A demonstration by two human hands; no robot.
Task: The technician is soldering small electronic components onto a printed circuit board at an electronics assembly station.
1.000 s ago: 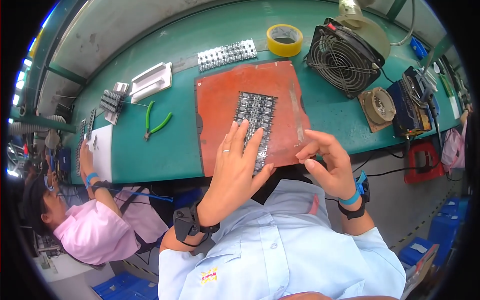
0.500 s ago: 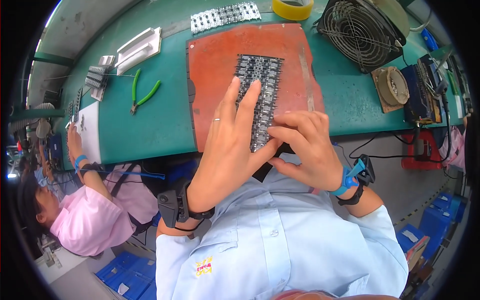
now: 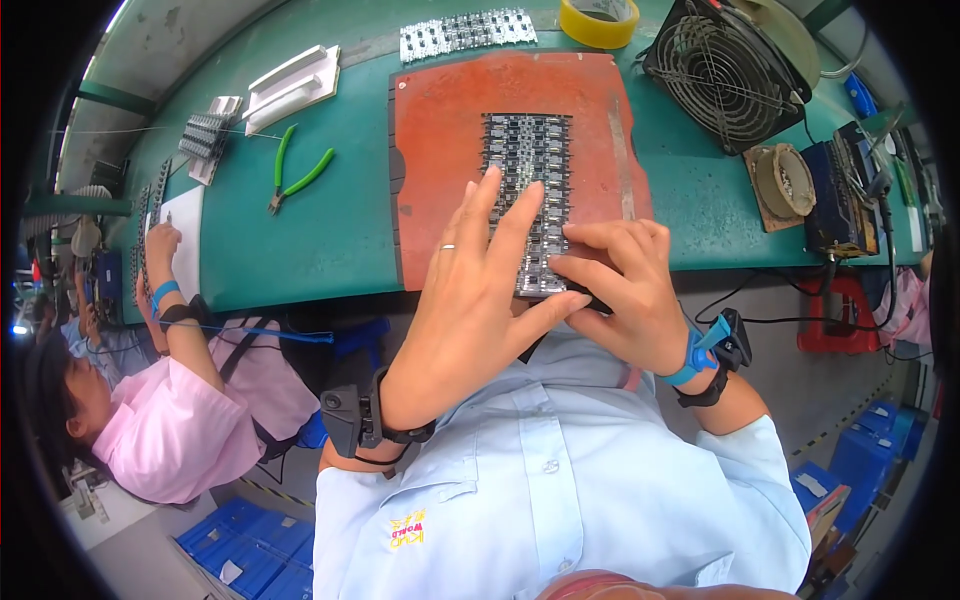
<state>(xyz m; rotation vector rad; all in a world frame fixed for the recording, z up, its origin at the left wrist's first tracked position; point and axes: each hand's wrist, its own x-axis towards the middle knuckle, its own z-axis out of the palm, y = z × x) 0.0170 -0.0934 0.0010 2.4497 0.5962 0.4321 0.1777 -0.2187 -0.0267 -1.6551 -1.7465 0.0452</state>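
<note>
A dark circuit board panel (image 3: 527,143), packed with rows of small silvery components, lies on a worn orange-red mat (image 3: 435,120). My left hand (image 3: 462,285) rests along its left side, index and middle fingers stretched out and spread over the components, the thumb reaching across the near end. At the lower right corner my right hand (image 3: 632,285) has its fingertips on the panel's edge. Its thumb is tucked below, so the fingers close on that corner. Part of the panel's near left is hidden under my left hand.
Green-handled cutters (image 3: 295,178), a white holder (image 3: 293,88) and a second board panel (image 3: 468,35) lie on the green table. Yellow tape (image 3: 598,22), a black fan (image 3: 722,75) and a round pot (image 3: 783,182) stand rightward. A co-worker (image 3: 175,425) sits at left.
The view has shifted slightly, moving the table things a little to the right. The panel sits straighter between my hands, and my left fingers lie slightly lower on it.
</note>
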